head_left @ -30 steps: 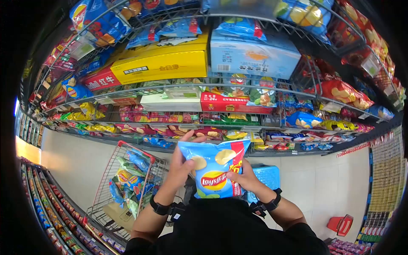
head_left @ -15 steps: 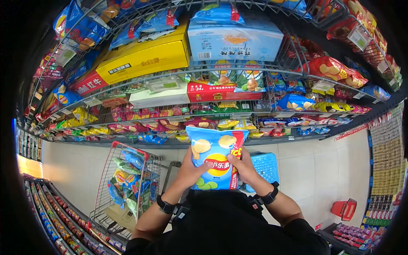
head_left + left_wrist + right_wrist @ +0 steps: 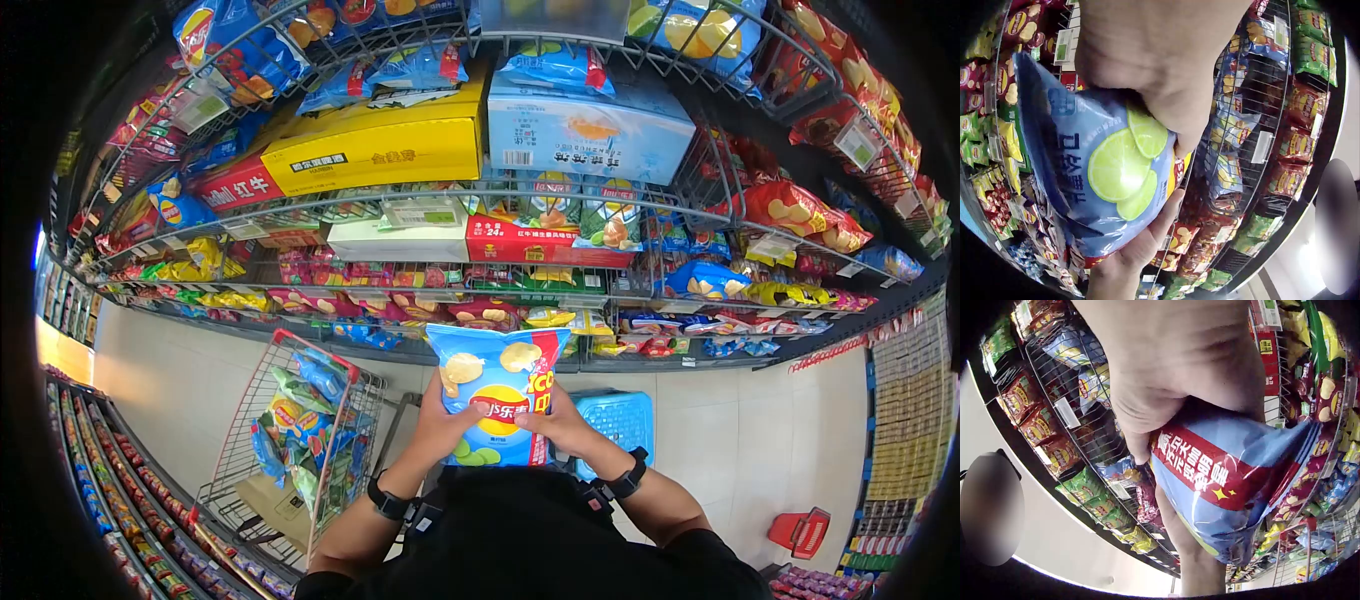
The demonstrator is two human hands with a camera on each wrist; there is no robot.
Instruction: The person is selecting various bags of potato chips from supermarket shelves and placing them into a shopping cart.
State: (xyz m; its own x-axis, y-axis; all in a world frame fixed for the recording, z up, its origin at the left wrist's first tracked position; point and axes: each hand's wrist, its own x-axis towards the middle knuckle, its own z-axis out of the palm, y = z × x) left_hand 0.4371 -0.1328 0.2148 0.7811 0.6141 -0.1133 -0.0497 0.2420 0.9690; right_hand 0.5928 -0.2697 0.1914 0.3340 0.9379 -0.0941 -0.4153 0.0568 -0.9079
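Observation:
A blue Lay's chip bag point(image 3: 493, 375) stands upright before the person's chest in the head view, its front with chips, logo and limes facing the camera. The left hand point(image 3: 440, 422) grips its left side, thumb lying across the logo. On the opposite side the right hand point(image 3: 563, 424) holds it the same way, the thumbs close together. Most other fingers are hidden behind the bag. Lime slices on the bag point(image 3: 1119, 165) show in the left wrist view. In the right wrist view a red printed strip runs along the bag point(image 3: 1210, 472).
Shelves of snack bags cross the front, with a yellow carton point(image 3: 380, 160) and a light blue carton point(image 3: 590, 130) on one. A wire shopping cart point(image 3: 318, 354) holding chip bags stands left. A blue basket point(image 3: 645, 425) is close on the right, a red basket point(image 3: 800, 532) farther right.
The left hand has moved from the bag's upper left edge, fingers raised, down to grip its side. The bag has straightened from a tilt, and the head view has shifted slightly.

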